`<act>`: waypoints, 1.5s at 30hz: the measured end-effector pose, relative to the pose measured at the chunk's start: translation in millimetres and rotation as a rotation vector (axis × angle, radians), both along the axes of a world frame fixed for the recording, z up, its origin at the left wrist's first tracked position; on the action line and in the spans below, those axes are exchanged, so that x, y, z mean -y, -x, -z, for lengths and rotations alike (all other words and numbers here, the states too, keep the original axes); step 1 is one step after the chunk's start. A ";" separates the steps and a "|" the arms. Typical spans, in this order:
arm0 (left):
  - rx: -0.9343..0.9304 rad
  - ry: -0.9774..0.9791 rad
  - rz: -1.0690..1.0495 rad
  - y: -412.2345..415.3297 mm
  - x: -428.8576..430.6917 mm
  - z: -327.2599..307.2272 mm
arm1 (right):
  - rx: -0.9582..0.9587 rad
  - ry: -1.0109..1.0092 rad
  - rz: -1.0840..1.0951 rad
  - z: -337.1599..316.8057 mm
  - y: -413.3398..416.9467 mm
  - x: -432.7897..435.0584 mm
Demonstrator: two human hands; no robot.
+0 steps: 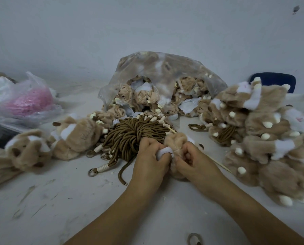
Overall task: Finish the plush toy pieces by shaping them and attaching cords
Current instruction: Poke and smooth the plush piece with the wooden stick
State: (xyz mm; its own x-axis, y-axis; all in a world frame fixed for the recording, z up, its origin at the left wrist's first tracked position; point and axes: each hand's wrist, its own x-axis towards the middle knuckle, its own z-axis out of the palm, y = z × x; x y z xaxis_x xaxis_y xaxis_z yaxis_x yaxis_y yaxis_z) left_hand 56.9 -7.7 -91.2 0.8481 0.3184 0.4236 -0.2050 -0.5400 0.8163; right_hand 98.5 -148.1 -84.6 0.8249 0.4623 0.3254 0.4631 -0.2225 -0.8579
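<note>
Both the left hand [149,160] and right hand [194,161] curl fingers round 1 tan, white-patched plush piece [176,139].

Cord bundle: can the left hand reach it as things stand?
Probably yes, but not freely. The cord bundle lies uncovered just beyond the left hand, with nothing between. That hand, though, grips the plush piece along with the right hand, so it would have to let go first.

Head camera looks down, close over the table [94,209].
</note>
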 end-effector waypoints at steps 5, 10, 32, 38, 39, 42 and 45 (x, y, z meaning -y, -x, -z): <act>-0.089 0.242 0.147 1.0 -3.9 -1.9 | -0.042 0.022 -0.074 -3.9 0.5 5.6; -0.113 0.340 0.376 5.0 -4.9 -9.3 | 0.031 0.060 -0.021 -6.6 4.8 7.3; -0.218 0.564 0.242 0.3 4.5 -4.7 | 0.039 -0.015 0.128 -6.1 3.4 5.3; -0.210 0.780 0.402 -1.0 1.0 1.5 | -0.075 -0.070 0.170 -4.2 -3.3 9.4; -0.212 0.776 0.424 -0.5 0.0 1.8 | -0.087 -0.077 0.171 -4.0 -3.4 9.4; -0.221 0.736 0.441 -0.2 -0.2 1.4 | -0.101 -0.077 0.165 -6.0 -2.7 8.7; -0.227 0.613 0.354 -0.2 -0.5 2.1 | -0.036 -0.020 0.151 -7.5 0.0 6.7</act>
State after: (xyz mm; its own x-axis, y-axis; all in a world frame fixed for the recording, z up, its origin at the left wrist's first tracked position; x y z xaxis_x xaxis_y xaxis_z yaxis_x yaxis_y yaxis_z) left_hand 57.1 -7.2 -93.3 0.9894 0.1324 0.0601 -0.0729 0.0936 0.9929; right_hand 98.5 -154.7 -77.1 0.8957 0.3262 0.3023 0.3947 -0.2698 -0.8783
